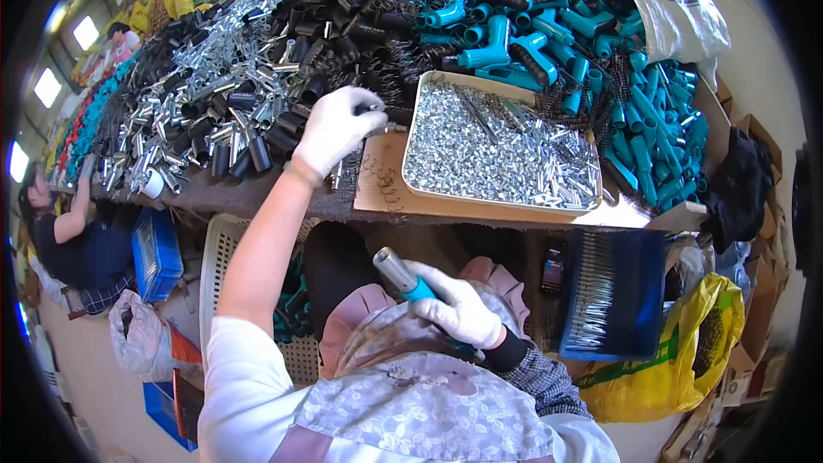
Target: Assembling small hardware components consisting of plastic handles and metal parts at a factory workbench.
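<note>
My right hand point(459, 304), in a white glove, is wrapped round a teal-handled tool point(401, 277) with a silver metal barrel. Held over my lap, the tool's barrel points up and to the left. My left hand point(339, 130), also gloved in white, is at the table's front part, just left of a cream tray point(408, 147). Its fingers are curled together at a small dark and metallic piece, whose kind I cannot make out. Small silver metal parts point(489, 154) fill the tray. Below my left hand, a thin wire spring point(381, 182) lies on a cardboard sheet point(454, 209).
Teal gun-shaped handles point(497, 43) pile up behind the tray, black and silver tubes point(240, 120) to the left. A blue bin point(639, 291) of metal rods and a yellow bag point(673, 369) stand at right. Co-workers point(60, 223) are at left and at the far end.
</note>
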Tool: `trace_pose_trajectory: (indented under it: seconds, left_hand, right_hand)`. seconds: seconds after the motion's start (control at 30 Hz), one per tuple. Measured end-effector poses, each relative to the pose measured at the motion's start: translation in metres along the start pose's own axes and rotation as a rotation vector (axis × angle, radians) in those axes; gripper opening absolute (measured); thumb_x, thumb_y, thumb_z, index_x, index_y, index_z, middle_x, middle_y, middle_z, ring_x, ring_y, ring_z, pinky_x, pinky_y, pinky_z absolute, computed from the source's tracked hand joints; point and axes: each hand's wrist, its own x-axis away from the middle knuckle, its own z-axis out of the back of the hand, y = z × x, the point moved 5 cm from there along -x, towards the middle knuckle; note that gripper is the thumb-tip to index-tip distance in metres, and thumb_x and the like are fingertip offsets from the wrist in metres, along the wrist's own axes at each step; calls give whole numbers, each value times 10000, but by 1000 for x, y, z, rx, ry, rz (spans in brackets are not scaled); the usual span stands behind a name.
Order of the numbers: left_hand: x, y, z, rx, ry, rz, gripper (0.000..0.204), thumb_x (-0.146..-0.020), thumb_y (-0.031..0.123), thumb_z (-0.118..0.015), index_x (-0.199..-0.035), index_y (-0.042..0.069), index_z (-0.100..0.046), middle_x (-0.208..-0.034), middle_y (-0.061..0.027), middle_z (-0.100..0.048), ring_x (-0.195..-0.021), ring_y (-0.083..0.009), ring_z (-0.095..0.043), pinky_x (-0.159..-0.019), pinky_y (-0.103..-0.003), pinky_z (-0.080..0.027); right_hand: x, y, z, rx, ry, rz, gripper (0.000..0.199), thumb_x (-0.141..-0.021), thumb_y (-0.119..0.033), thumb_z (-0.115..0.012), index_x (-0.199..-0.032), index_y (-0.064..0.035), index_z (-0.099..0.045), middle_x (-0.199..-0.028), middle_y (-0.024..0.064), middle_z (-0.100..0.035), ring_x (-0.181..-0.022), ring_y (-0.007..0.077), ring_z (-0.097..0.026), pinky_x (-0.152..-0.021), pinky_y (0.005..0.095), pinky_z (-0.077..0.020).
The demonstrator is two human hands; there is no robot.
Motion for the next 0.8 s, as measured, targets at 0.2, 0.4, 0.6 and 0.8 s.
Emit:
trace_pose_trajectory:
  seconds: [0.2,0.4,0.6,0.8]
  left_hand:
    - [133,50,-2,621,-127,367,333,-963,334,-675,-1059,19,-631,-847,-33,-676,-689,-80,-612,-592,-205,-508]
    - [191,47,-10,766,79,490,209,-986,187,-684,-1026,-11,-629,-910,-54,-679,-736,-74,-609,-626,-217,-528]
    - [194,64,-11,926,-31,294,444,-917,359,-774,-1038,-45,-640,-1002,-140,-713,-874,-165,-682,-801,-283,-556]
    - [175,86,13,741,-303,160,709,-862,544,-755,-1206,-66,-639,-1135,-173,-705,-1029,-238,-679,-921,-351,-535]
  right_hand:
    - [-7,3,14,288,323,171,571,-903,-192,-684,-1442,-69,-539,-1228,195,-669,-1090,319,-676,-956,374,-522]
    - [0,-11,-1,653,367,317,587,-862,-214,-729,-1415,-104,-566,-898,140,-603,-850,349,-634,-767,441,-518]
    - [11,2,2,185,76,229,473,-956,-244,-651,-1374,-35,-580,-867,85,-657,-760,179,-629,-714,316,-511]
    - [22,-16,0,54,14,63,466,-973,-295,-652,-1342,-15,-601,-826,56,-639,-723,135,-598,-690,307,-507]
